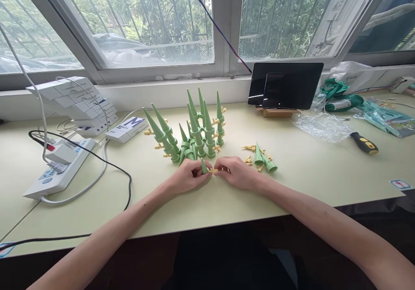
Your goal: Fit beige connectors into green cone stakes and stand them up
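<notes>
My left hand (pixel 192 176) is closed around a green plant watering spike (pixel 204 166), its pointed tip showing above the fingers. Between the two hands is a small yellow valve (pixel 212 170), pinched by the fingertips of my right hand (pixel 236 172). The valve is at the spike's side; whether it is seated there I cannot tell. Just behind my hands stand several upright green spikes (pixel 194 128) with yellow valves sticking out of their sides. To the right lie loose green cones (pixel 258 155) among several loose yellow valves (pixel 249 160).
At the left are a power strip (pixel 55 178) with cables, stacked white boxes (pixel 84 104) and a single white box (pixel 127 129). A tablet (pixel 293 84) with a phone before it leans at the back. Plastic wrapping (pixel 324 126) and a screwdriver (pixel 364 143) lie right.
</notes>
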The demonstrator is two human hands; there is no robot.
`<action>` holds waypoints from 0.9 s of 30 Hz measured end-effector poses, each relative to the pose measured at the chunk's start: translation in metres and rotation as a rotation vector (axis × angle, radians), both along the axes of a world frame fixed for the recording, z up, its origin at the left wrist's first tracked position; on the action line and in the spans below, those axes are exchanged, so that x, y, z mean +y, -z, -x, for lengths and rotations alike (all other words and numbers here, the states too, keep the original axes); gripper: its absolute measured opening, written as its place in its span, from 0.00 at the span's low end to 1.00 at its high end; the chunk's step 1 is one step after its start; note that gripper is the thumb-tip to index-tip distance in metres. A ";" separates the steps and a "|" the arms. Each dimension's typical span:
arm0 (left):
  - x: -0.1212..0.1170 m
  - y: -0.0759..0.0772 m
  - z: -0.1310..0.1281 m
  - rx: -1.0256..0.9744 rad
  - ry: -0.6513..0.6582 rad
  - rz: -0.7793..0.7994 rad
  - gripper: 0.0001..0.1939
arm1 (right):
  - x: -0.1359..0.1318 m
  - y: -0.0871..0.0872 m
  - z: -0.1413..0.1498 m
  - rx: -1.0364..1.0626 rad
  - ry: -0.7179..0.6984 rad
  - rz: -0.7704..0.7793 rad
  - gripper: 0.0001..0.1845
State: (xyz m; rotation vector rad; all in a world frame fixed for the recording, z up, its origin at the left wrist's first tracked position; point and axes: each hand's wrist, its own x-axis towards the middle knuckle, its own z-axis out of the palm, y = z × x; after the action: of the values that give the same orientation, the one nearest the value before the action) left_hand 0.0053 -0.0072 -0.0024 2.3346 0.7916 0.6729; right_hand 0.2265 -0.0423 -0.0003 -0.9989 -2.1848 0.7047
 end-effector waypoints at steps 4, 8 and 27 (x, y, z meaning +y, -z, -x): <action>0.001 0.001 0.000 -0.030 -0.001 -0.017 0.09 | 0.000 0.000 0.001 -0.023 0.009 0.007 0.04; 0.001 0.001 -0.001 -0.030 -0.009 -0.008 0.11 | 0.001 0.001 0.002 -0.063 0.015 -0.009 0.08; -0.001 -0.002 -0.002 -0.012 0.006 0.023 0.10 | 0.000 0.001 -0.002 -0.001 -0.017 0.014 0.02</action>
State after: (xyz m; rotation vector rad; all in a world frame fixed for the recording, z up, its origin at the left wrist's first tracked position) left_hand 0.0075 -0.0081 -0.0007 2.3095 0.7825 0.6711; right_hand 0.2284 -0.0418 -0.0010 -0.9886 -2.1947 0.7286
